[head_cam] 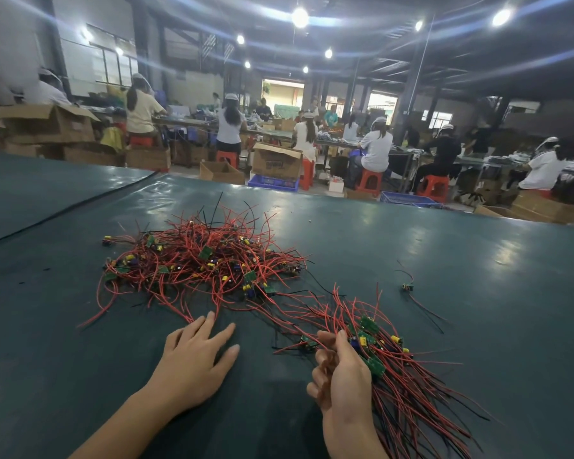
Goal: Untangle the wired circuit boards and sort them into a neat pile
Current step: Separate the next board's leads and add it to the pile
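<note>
On the dark green tabletop (461, 246), the tangled heap of red-wired green circuit boards (206, 260) lies just ahead of our left hand (193, 357), which rests flat, fingers released. Our right hand (342, 372) seems to grip the sorted bundle of wired boards (395, 369), wires trailing toward us.

No text can be read; the dark print on the cardboard box (276, 164) at twelve o'clock is blurred.
</note>
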The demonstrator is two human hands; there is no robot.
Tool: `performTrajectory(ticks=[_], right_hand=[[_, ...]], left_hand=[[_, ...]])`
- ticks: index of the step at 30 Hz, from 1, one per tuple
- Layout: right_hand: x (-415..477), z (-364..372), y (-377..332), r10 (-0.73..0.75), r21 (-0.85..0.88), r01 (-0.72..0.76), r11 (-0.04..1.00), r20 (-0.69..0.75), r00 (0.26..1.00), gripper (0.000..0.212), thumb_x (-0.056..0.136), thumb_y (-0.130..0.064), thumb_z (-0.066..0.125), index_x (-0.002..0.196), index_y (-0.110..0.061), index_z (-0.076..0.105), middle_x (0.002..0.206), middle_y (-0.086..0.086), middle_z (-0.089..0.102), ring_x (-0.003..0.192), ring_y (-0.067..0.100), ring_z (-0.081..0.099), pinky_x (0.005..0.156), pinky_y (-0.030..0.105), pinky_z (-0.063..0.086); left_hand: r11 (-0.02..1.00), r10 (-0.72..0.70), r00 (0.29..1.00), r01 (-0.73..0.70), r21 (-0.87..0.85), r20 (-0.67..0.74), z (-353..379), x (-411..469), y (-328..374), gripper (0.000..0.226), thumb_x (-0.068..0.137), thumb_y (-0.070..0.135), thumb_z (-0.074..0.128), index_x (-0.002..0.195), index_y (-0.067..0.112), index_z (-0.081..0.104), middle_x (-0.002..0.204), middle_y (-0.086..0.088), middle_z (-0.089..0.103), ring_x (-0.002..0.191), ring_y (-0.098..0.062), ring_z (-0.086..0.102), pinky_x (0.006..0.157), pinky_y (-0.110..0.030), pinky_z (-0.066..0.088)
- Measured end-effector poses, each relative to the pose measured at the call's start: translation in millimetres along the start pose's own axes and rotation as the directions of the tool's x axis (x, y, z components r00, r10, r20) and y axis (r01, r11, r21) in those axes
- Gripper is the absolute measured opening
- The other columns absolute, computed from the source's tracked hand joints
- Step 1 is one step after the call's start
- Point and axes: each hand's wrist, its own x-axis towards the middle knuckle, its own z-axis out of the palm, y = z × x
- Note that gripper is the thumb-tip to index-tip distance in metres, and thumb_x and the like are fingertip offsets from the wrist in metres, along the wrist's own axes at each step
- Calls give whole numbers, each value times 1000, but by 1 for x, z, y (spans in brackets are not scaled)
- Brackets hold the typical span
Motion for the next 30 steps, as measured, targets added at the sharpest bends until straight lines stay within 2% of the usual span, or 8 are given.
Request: performTrajectory(ticks=[3, 6, 9, 11, 14, 19, 25, 30], right_hand=[[0, -1, 0, 3, -3, -3, 1000, 0, 1000, 37, 102, -31, 42, 87, -6, 64, 48, -3, 39, 35, 9, 26, 38, 19, 19], [-1, -1, -1, 3, -3, -3, 1000, 0, 1000, 37, 102, -32, 42, 87, -7, 65, 48, -4, 40, 34, 8, 26, 37, 19, 19], [-1, 0, 0, 0, -2, 0, 1000, 0, 1000, 37, 102, -32, 42, 88, -6, 65, 47, -4, 41, 34, 8, 26, 37, 18, 19], [0, 0, 0, -6, -6, 6, 1000, 2, 1000, 37, 102, -31, 42, 88, -6, 65, 47, -4, 41, 33, 8, 26, 36, 19, 19], [0, -1, 1, -12, -27, 12, 1000, 9, 1000, 37, 102, -31, 42, 88, -5, 65, 48, -3, 40, 33, 8, 27, 35, 18, 20], [-1, 2, 9, -14, -262, 30, 965, 64, 998, 30, 100, -31, 48, 92, -9, 67, 52, -3, 51, 36, 7, 38, 35, 18, 29], [-10, 11, 12, 25, -323, 35, 946, 180, 983, 26, 95, -28, 55, 95, -5, 68, 59, -1, 64, 52, 11, 57, 48, 22, 45], [-13, 11, 11, 22, -313, 54, 948, 234, 972, 19, 95, -17, 56, 91, -5, 71, 67, 5, 69, 64, 21, 58, 57, 27, 48]], left_hand=[[1000, -14, 999, 15, 26, -38, -1, 1, 1, 63, 98, 56, 19, 152, 25, 16, 161, 7, 5, 147, -11, 3, 118, -36, 6], [999, 6, 995, -10, -32, -96, -2, 2, -1, 59, 99, 51, 24, 151, 23, 22, 159, 12, 16, 145, -7, 10, 115, -33, 8], [989, 34, 965, -71, -133, -261, -6, 0, 3, 47, 99, 42, 37, 141, 22, 43, 146, 11, 41, 137, -5, 30, 112, -31, 19], [949, 71, 912, -186, -254, -404, -11, -3, 7, 30, 97, 30, 48, 122, 20, 61, 122, 11, 61, 121, -6, 49, 104, -30, 36], [865, 166, 842, -374, -334, -513, -21, -11, 18, 14, 93, 17, 58, 90, 20, 71, 88, 18, 65, 92, 2, 57, 85, -27, 49], [711, 301, 722, -605, -359, -623, -33, -27, 44, 24, 88, 24, 53, 76, 14, 71, 80, 14, 66, 84, -1, 59, 73, -22, 50], [538, 496, 636, -760, -366, -591, -28, -39, 62, 19, 87, 15, 60, 70, 11, 68, 78, 9, 65, 78, -6, 58, 69, -25, 51], [490, 556, 665, -747, -449, -499, -22, -40, 63, 30, 91, 23, 60, 62, 12, 62, 69, 7, 62, 71, -11, 55, 68, -32, 52]])
